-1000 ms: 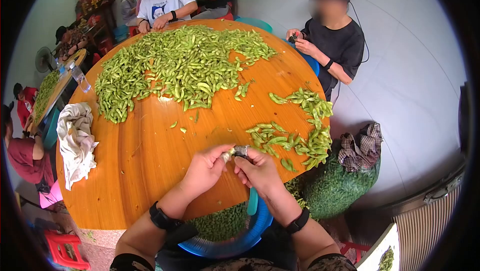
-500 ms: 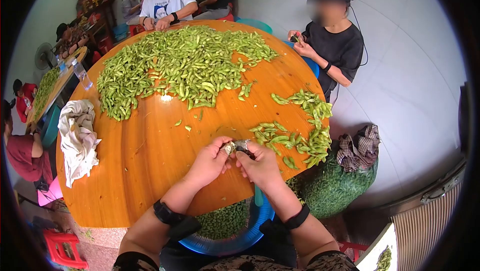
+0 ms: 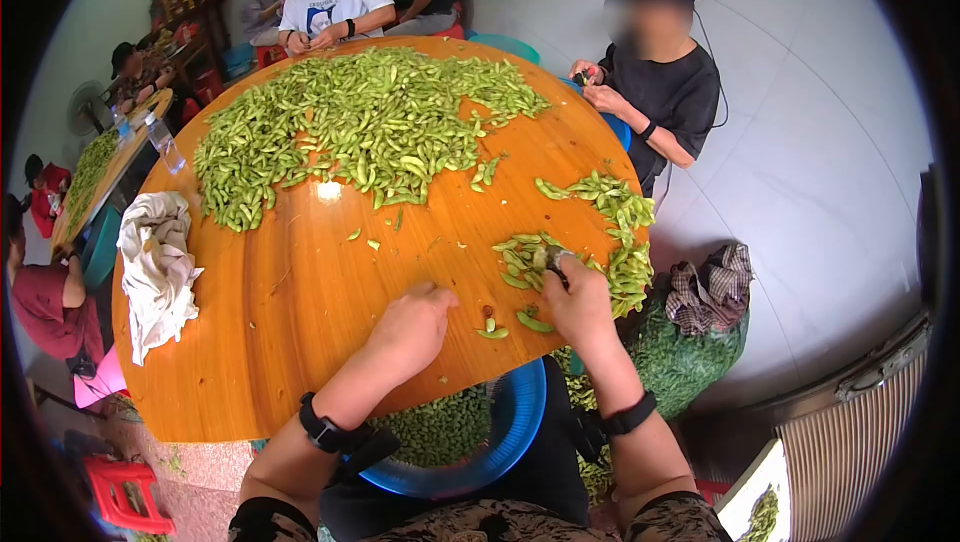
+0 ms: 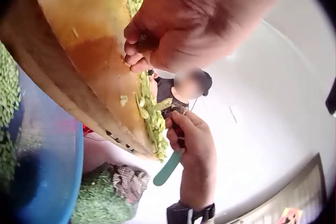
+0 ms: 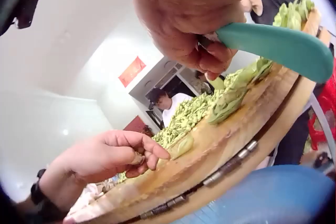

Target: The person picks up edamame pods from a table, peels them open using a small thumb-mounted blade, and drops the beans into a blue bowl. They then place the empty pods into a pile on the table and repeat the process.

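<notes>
My right hand [image 3: 583, 307] reaches over the smaller group of green bean pods [image 3: 630, 277] at the table's right edge, its fingertips right at the pods. It grips a tool with a flat teal handle [image 5: 278, 48]; the tool's other end is hidden by the fingers. Loosely curled, my left hand [image 3: 415, 327] hovers close over the near part of the wooden table [image 3: 330, 312]. In the right wrist view, no pod shows in the left fingers. Two loose pods [image 3: 535, 321] lie between the hands.
Below the table edge, a blue basin [image 3: 530, 422] contains green beans. A large pod heap [image 3: 350, 122] covers the far side. White cloth [image 3: 155, 267] lies at left, near a bottle [image 3: 165, 142]. At right stands a full green sack [image 3: 695, 357]; people sit across the table.
My hands, earlier together with a small pale thing between them, have parted. The right moved right to the smaller pods with its tool; the left stayed near the table edge.
</notes>
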The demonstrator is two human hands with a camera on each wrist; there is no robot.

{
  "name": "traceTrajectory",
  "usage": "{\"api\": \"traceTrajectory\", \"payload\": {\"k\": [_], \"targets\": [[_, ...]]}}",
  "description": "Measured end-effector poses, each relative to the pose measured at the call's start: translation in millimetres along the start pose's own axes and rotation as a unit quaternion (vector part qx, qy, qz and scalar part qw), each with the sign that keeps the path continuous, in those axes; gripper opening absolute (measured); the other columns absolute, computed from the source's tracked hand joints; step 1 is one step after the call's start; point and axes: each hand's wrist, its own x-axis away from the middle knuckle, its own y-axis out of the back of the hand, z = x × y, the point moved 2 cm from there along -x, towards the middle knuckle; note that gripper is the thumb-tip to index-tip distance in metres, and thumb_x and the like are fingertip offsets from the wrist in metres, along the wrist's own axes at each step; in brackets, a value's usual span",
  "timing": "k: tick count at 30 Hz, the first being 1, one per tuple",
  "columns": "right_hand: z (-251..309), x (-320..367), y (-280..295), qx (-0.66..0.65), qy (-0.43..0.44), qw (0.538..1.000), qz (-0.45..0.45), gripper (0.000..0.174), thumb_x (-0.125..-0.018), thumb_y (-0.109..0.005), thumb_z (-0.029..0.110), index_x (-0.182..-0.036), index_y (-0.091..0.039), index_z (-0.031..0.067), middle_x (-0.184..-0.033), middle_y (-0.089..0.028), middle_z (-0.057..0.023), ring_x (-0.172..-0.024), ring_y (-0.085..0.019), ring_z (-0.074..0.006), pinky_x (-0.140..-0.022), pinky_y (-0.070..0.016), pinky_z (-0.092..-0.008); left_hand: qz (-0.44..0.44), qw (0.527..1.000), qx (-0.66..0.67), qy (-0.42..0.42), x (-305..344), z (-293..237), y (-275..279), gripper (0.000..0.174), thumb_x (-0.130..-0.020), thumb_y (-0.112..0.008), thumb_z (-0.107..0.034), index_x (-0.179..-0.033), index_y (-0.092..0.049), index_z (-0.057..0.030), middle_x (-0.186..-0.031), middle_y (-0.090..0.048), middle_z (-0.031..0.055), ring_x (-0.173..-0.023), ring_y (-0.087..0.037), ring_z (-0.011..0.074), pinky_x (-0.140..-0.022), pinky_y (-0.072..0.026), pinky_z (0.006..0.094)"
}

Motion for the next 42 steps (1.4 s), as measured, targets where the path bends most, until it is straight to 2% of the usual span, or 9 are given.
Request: {"api": "traceTrajectory", "payload": {"k": [7,9,17,21,25,32,34,37,42], "targets": [[30.8,41.1,1.3,-0.038,0.101,0.988,0.107,0.008,-0.086,-0.059,0.008,-0.087,-0.056,0.0007,-0.075,-0.06,-0.0229,-0.071,-0.059,-0.044,-0.061,-0.0478,-0.0482,0.082,0.995,-0.054,-0.022,37.6,-15.9,30.3,0.023,-0.081,-0.057,-0.001,-0.102,-0.062,-0.0045,-0.104,-0.061,0.0146,-0.093,-0.06,0.0362,-0.08,-0.0503,0.043],[25.2,43.1,-3.9,-0.013,0.105,0.989,0.107,0.007,-0.086,-0.058,0.007,-0.084,-0.055,0.0008,-0.075,-0.06,-0.0221,-0.07,-0.059,-0.0437,-0.06,-0.0484,-0.0489,-0.008,0.99,-0.112,-0.086,38.9,-26.0,37.2,0.025,-0.081,-0.057,-0.003,-0.105,-0.062,-0.0051,-0.109,-0.06,0.0129,-0.098,-0.058,0.0331,-0.083,-0.0501,0.0413],[11.7,46.0,1.0,0.063,0.061,0.994,0.058,0.007,-0.086,-0.056,0.008,-0.083,-0.054,0.0011,-0.073,-0.06,-0.0225,-0.069,-0.061,-0.0428,-0.06,-0.0496,-0.0499,0.041,0.983,-0.032,-0.175,-8.5,-37.3,-18.6,0.026,-0.081,-0.059,-0.002,-0.107,-0.064,-0.0058,-0.109,-0.06,0.0087,-0.103,-0.056,0.0312,-0.085,-0.0502,0.0396],[9.0,48.0,2.4,0.067,0.05,0.995,0.057,0.007,-0.085,-0.057,0.007,-0.085,-0.055,0.001,-0.077,-0.061,-0.0233,-0.07,-0.061,-0.0425,-0.06,-0.0499,-0.0489,0.057,0.992,0.006,-0.112,-6.2,-31.9,-20.9,0.021,-0.083,-0.059,-0.003,-0.103,-0.063,-0.006,-0.101,-0.058,0.0111,-0.092,-0.059,0.0341,-0.078,-0.0517,0.042],[32.4,56.5,-9.1,0.016,0.151,0.985,0.087,0.007,-0.084,-0.057,0.008,-0.09,-0.057,0.0025,-0.078,-0.061,-0.0206,-0.07,-0.062,-0.0403,-0.06,-0.0516,-0.0464,-0.005,1.0,0.027,-0.015,10.7,-32.5,-10.4,0.016,-0.084,-0.059,-0.005,-0.1,-0.062,-0.0067,-0.099,-0.057,0.0129,-0.081,-0.061,0.0367,-0.072,-0.0526,0.0441],[0.0,33.0,-4.0,0.154,0.135,0.976,0.07,0.004,-0.083,-0.055,0.006,-0.086,-0.057,0.0044,-0.073,-0.061,-0.0174,-0.063,-0.063,-0.0362,-0.055,-0.0521,-0.0444,-0.015,0.999,-0.023,0.021,59.1,-16.1,33.1,0.015,-0.085,-0.058,-0.006,-0.099,-0.061,-0.0036,-0.096,-0.058,0.0164,-0.084,-0.06,0.0393,-0.07,-0.0519,0.0457],[0.4,30.3,-8.6,0.149,0.141,0.976,0.068,0.004,-0.084,-0.054,0.006,-0.086,-0.057,0.0037,-0.073,-0.061,-0.0183,-0.063,-0.063,-0.0368,-0.055,-0.0519,-0.0451,-0.082,0.989,-0.05,0.117,42.3,9.3,41.6,0.016,-0.086,-0.058,-0.007,-0.101,-0.06,-0.0013,-0.096,-0.057,0.02,-0.084,-0.06,0.0419,-0.07,-0.0511,0.0471],[2.4,32.7,-11.8,0.186,0.123,0.973,0.062,0.006,-0.085,-0.054,0.006,-0.088,-0.056,0.0013,-0.073,-0.061,-0.0206,-0.064,-0.062,-0.0392,-0.056,-0.0514,-0.0468,-0.08,0.989,-0.109,0.063,17.3,52.0,34.6,0.014,-0.086,-0.057,-0.009,-0.097,-0.055,-0.0013,-0.097,-0.056,0.0235,-0.077,-0.061,0.0439,-0.068,-0.052,0.05],[-0.4,31.6,-7.2,0.145,0.117,0.981,0.063,0.006,-0.085,-0.054,0.005,-0.088,-0.056,0.001,-0.073,-0.06,-0.0197,-0.063,-0.062,-0.039,-0.056,-0.0517,-0.0463,-0.012,0.997,-0.061,0.05,36.5,15.6,35.4,0.011,-0.088,-0.058,-0.01,-0.092,-0.054,-0.0006,-0.092,-0.054,0.0211,-0.079,-0.058,0.0439,-0.069,-0.05,0.0502]]}}
